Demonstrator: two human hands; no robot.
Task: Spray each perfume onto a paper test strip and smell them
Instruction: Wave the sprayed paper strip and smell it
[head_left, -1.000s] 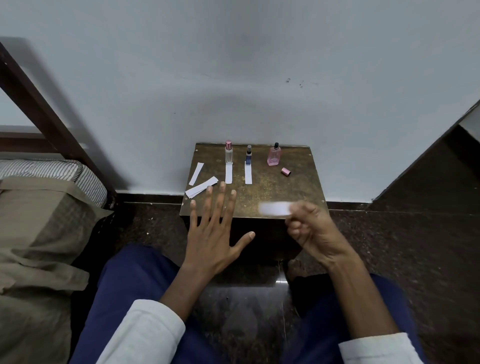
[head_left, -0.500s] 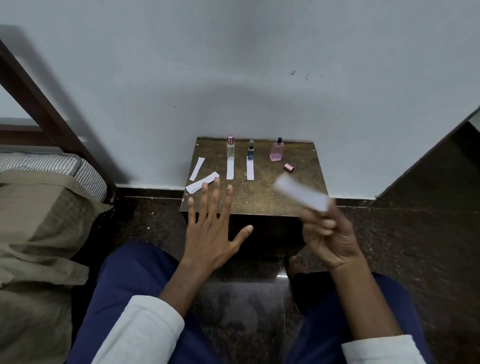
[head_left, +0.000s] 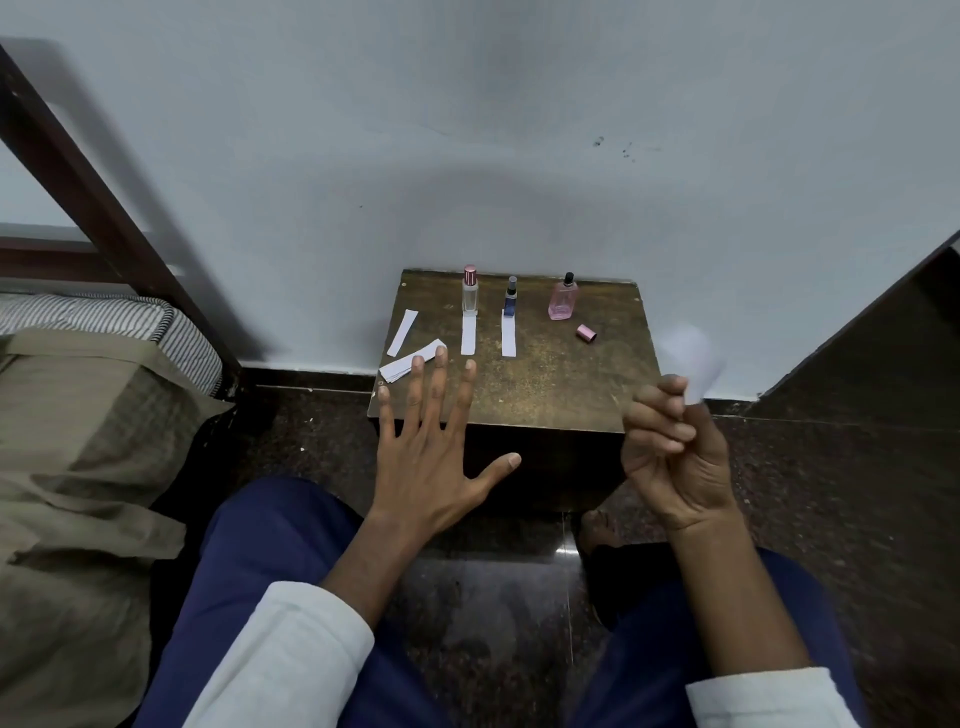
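Pink bottle, pink cap, white strips, striped mattress.

1. Left hand: palm down, fingers straight and spread, thumb extended to the side. It grasps nothing.
2. Left forearm: bare, white sleeve pushed back toward the elbow.
3. Right hand: raised, fingers curled, pinching a blurred paper strip at its lower end.
4. Right forearm: bare, white sleeve near the elbow.
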